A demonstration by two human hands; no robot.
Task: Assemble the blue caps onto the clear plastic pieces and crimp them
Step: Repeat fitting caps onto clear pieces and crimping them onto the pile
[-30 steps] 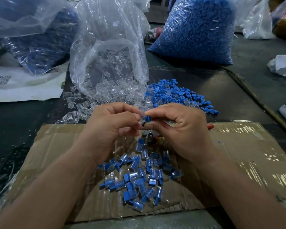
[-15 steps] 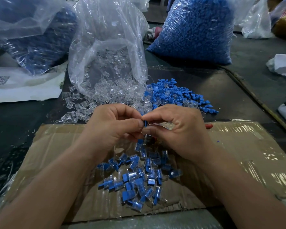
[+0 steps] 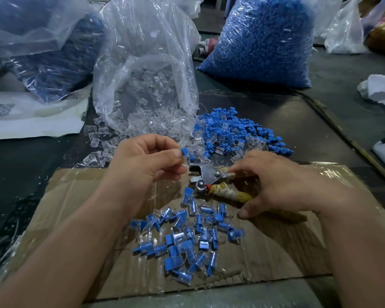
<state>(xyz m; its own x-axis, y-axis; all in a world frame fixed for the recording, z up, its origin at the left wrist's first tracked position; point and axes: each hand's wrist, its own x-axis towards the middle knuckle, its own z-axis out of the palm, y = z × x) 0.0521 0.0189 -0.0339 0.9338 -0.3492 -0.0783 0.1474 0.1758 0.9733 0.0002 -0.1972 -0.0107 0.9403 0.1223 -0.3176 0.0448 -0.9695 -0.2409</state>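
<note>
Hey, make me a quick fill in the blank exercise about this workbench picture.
The left hand pinches a piece whose cap is ___.
The right hand lies over the pliers, which rest on the ___ sheet.
The open bag behind the hands holds ___ pieces.
Missing words: blue; cardboard; clear.

**One head-worn view, looking forward and down**

The single wide-angle camera sat on the person's head, close above the work. It tilted down along both forearms, so the left hand [image 3: 142, 161] and right hand [image 3: 282, 185] fell mid-frame over the cardboard sheet [image 3: 287, 252]. It faced away from the body across the dark table [image 3: 298, 121]. The wide lens took in everything from the sheet's near edge to the plastic bags [image 3: 260, 41] at the far side.
</note>
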